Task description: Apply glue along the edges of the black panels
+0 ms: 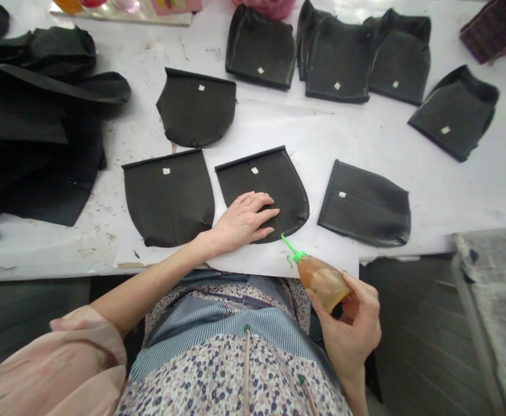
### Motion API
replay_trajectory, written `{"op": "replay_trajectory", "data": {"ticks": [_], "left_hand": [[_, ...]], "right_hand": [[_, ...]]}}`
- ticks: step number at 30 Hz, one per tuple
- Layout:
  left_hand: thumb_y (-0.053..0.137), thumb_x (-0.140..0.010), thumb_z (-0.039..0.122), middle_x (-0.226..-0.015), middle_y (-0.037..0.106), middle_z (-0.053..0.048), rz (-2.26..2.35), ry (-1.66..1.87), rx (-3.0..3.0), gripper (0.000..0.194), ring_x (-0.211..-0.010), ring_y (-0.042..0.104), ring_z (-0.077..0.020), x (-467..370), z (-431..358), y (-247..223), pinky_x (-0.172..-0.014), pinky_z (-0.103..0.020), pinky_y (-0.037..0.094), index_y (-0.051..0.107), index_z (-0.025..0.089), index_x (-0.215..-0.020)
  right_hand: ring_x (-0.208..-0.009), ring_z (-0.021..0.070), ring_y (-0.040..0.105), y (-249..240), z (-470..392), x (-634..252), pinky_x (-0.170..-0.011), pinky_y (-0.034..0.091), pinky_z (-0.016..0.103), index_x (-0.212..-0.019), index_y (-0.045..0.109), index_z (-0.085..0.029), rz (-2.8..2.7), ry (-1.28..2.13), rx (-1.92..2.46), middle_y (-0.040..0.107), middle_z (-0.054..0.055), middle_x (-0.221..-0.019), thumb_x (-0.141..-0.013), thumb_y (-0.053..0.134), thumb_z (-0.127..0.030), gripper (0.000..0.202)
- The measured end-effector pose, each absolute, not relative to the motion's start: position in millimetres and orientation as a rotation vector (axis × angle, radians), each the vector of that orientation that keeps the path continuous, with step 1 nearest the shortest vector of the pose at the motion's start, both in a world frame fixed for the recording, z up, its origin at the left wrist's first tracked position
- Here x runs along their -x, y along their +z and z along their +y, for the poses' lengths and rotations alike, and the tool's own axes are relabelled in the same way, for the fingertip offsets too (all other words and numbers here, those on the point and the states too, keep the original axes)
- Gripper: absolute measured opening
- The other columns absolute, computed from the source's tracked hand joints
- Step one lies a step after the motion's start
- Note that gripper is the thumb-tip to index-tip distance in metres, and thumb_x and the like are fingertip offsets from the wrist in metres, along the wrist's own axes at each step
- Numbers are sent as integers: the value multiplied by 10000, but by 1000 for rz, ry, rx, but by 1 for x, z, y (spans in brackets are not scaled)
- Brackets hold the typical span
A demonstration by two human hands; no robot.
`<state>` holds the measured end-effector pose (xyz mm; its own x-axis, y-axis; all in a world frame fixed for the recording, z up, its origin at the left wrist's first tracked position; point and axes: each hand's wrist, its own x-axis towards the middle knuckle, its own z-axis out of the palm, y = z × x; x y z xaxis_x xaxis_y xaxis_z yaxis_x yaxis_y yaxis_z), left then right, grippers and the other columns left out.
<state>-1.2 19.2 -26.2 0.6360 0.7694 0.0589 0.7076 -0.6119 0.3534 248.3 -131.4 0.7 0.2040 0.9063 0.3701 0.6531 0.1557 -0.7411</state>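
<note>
My left hand [249, 219] lies flat, fingers stretched, on a black leather-like piece [281, 185] with a curved edge and a small white mark. In my right hand [357, 323] is a squeeze bottle [324, 280] of amber liquid, probably glue, with a green nozzle [288, 245]. The nozzle tip is at the lower curved edge of that piece; whether it touches cannot be made out. A similar black piece [170, 202] lies to the left, and another black piece [368, 205] lies to the right.
Several more black pieces [338, 58] lie along the back of the white table [144, 46]. A heap of black material [32, 127] covers the left side. At the right stands a grey fabric-covered surface [499, 289]; a dark box-like object [493, 29] sits at the back right.
</note>
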Motion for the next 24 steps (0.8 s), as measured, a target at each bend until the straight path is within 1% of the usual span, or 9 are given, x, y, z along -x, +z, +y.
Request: {"op": "replay_trajectory", "data": {"ticks": [6, 13, 16, 21, 24], "left_hand": [[607, -975, 340, -1366, 598, -141, 1209, 377, -2594, 369, -1351, 512, -292, -4, 22, -28, -1159, -469, 387, 653, 179, -1304], [619, -964, 331, -1363, 599, -143, 1236, 386, -2575, 367, -1343, 511, -305, -5, 22, -27, -1147, -479, 392, 663, 175, -1293], [628, -959, 335, -1357, 603, -138, 1246, 394, -2580, 368, -1333, 519, -310, -7, 22, -28, -1137, -477, 400, 664, 178, -1289], [645, -946, 319, -1356, 604, -134, 1271, 405, -2561, 358, -1323, 527, -319, -11, 22, -30, -1130, -493, 407, 668, 186, -1278], [640, -956, 317, -1367, 595, -148, 1223, 416, -2497, 368, -1344, 517, -319, -5, 26, -28, -1144, -508, 410, 657, 172, -1294]], "right_hand": [[-1035, 262, 671, -4, -133, -245, -816, 628, 412, -1288, 608, -201, -1497, 384, 1599, 653, 101, -1126, -749, 903, -294, 621], [-1045, 259, 662, -5, -133, -241, -818, 626, 397, -1295, 610, -197, -1453, 427, 1567, 642, 99, -1131, -740, 908, -252, 631], [-1057, 256, 659, -5, -134, -240, -829, 627, 391, -1311, 607, -204, -1477, 453, 1539, 642, 101, -1139, -737, 908, -230, 648], [-1062, 257, 662, -8, -136, -233, -860, 625, 406, -1320, 598, -210, -1501, 495, 1495, 643, 104, -1147, -769, 887, -260, 624], [-1064, 256, 661, -11, -135, -231, -867, 623, 404, -1315, 601, -205, -1470, 511, 1506, 642, 103, -1155, -758, 893, -254, 631]]}}
